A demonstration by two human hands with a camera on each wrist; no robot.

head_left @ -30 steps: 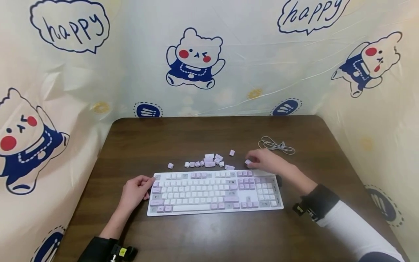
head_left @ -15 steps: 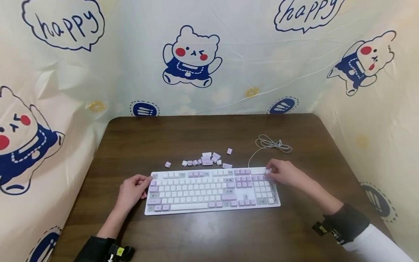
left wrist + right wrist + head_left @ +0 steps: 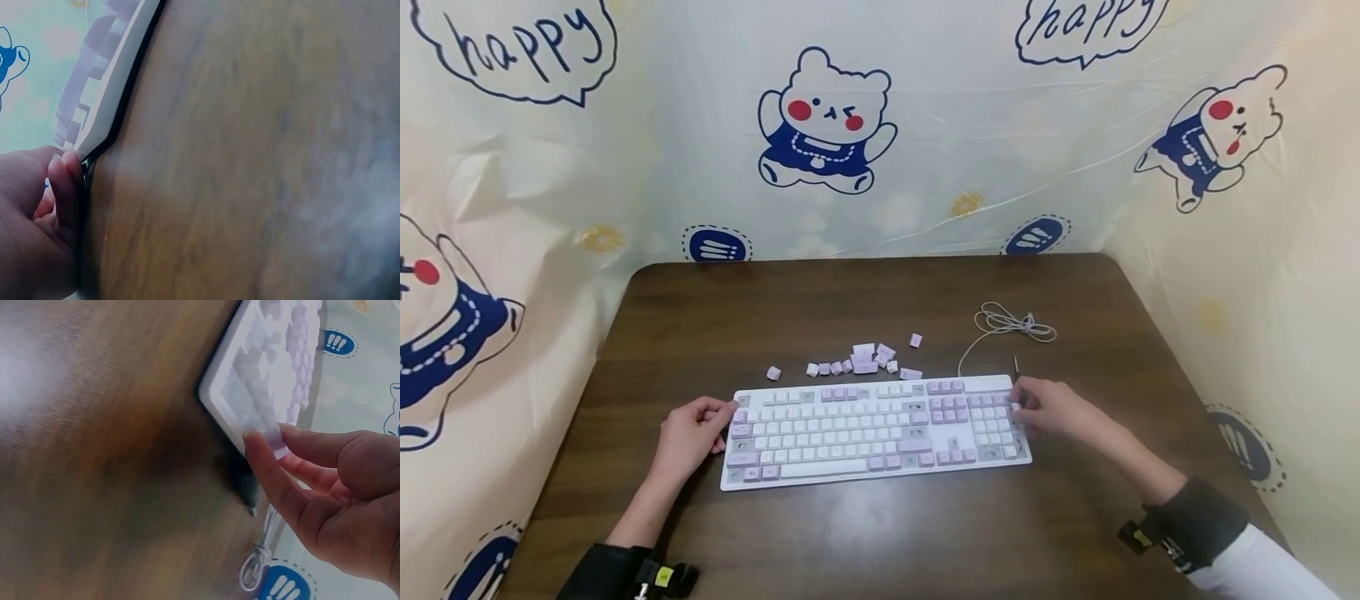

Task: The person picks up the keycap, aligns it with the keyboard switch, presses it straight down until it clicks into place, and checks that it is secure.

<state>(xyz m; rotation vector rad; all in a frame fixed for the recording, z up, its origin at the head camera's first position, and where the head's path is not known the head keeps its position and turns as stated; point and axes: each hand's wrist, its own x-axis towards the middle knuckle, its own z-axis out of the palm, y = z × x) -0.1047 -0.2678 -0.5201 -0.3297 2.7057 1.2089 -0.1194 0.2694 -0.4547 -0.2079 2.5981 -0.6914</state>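
Note:
A white keyboard with white, lilac and grey keycaps lies on the table. My left hand grips its upper left edge; in the left wrist view the thumb and fingertips meet at the corner of the case. At the keyboard's upper right, my right hand pinches a lilac keycap between thumb and index finger, over the right-hand key column. Part of that keycap is hidden by the fingertips. Behind the keyboard several loose lilac and white keycaps lie in a small cluster, with a few apart from it.
A coiled pale cable lies at the back right and runs to the keyboard's rear edge. Beside the right edge, a dark object with a thin metal tip lies partly under my right hand. A printed cloth surrounds the table.
My right hand has moved with the keycap from behind the keyboard to its right edge. The left hand keeps its grip. The head view has shifted slightly.

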